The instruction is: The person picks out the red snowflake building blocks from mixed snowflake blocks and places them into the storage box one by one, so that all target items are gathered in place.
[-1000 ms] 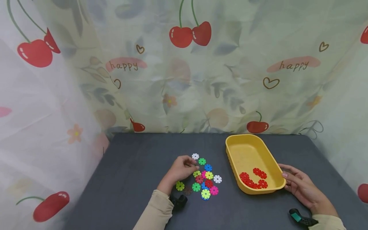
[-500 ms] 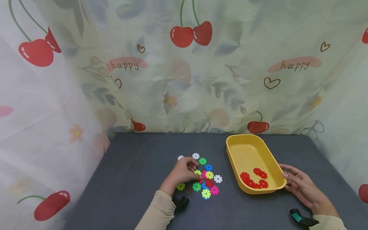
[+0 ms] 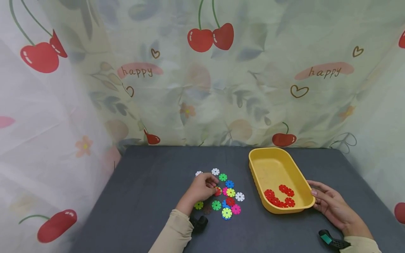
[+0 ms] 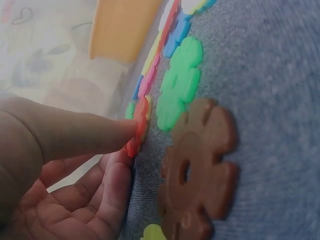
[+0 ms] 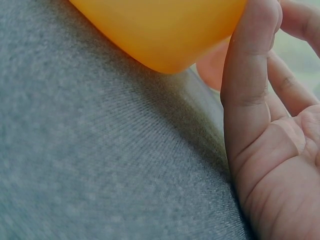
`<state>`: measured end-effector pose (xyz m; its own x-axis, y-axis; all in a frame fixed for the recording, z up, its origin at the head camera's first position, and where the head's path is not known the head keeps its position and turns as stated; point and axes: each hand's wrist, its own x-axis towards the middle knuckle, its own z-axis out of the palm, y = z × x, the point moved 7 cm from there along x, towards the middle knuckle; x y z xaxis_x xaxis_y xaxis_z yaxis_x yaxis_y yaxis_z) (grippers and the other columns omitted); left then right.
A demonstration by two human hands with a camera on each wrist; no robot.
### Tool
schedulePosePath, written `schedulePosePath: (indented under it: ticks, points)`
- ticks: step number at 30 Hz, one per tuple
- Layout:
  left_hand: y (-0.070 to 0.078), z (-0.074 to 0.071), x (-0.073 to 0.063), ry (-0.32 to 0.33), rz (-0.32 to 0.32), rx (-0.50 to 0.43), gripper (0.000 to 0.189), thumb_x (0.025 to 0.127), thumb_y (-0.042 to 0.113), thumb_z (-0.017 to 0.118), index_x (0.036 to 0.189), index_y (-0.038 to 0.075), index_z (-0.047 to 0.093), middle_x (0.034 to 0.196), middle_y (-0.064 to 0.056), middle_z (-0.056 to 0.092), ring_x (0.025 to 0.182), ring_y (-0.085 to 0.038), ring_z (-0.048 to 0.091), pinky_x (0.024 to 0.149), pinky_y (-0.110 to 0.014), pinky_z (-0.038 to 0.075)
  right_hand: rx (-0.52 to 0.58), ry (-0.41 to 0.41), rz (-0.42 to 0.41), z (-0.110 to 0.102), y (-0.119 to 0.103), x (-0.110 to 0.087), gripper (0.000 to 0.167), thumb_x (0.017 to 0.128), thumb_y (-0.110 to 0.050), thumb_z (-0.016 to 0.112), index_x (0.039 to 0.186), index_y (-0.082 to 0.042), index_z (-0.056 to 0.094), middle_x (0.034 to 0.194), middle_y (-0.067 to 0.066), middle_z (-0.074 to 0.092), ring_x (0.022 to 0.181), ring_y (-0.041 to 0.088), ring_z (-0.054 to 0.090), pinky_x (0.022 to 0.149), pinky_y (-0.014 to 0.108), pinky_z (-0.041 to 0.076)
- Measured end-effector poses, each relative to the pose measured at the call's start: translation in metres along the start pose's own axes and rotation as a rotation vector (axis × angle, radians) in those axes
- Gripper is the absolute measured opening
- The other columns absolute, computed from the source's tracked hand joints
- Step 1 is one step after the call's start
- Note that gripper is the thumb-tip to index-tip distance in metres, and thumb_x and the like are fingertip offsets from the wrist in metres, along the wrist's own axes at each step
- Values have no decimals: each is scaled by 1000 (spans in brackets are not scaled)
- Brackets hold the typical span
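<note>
In the head view my left hand (image 3: 200,188) is over a loose group of notched plastic snowflake discs. Its thumb and a finger pinch a red snowflake disc (image 4: 141,122), which overlaps a yellow one (image 4: 148,102) behind it. Nearest that hand in the left wrist view lie a brown disc (image 4: 200,170) and a green disc (image 4: 181,82). My right hand (image 3: 332,205) touches the right side of a yellow tray (image 3: 269,165) with thumb and fingers held fairly straight. Several red discs (image 3: 275,201) lie in the tray's near end.
Blue, pink, white and yellow discs lie scattered on the dark table (image 3: 152,182), among them a white disc (image 3: 239,196), a pink disc (image 3: 236,209) and another red disc (image 3: 230,201). Patterned curtain (image 3: 202,88) encloses the table's back and sides.
My left hand has moved slightly right and nearer, uncovering a white disc behind it. The red disc has shifted up and left onto the yellow one. My right hand and the tray stay put.
</note>
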<state>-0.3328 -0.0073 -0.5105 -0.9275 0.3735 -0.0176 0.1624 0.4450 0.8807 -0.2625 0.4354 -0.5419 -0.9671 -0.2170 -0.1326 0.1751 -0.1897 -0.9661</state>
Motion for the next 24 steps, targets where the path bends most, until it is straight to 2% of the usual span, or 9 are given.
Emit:
schedulePosePath:
  ticks: [3, 11, 24]
  points:
    - [0, 0, 1, 0, 7, 8, 16, 92, 1, 76, 108, 0, 74, 99, -12, 70, 86, -17, 63, 78, -34, 56, 6, -4, 1, 0, 0, 0, 40, 115, -9, 43, 130, -35, 70, 120, -8, 77, 93, 10, 75, 77, 26, 62]
    - [0, -1, 0, -22, 7, -1, 29, 84, 5, 88, 109, 0, 74, 101, -13, 70, 88, -18, 62, 81, -35, 56, 7, -22, -10, 1, 0, 0, 41, 115, -8, 42, 132, -34, 69, 122, -7, 77, 94, 10, 75, 78, 26, 63]
    - [1, -2, 0, -25, 10, -30, 24, 89, 0, 82, 111, -2, 73, 97, -12, 70, 84, -17, 63, 74, -30, 55, -11, 4, 10, 1, -1, -1, 40, 115, -10, 44, 129, -36, 70, 120, -9, 77, 93, 9, 74, 77, 27, 62]
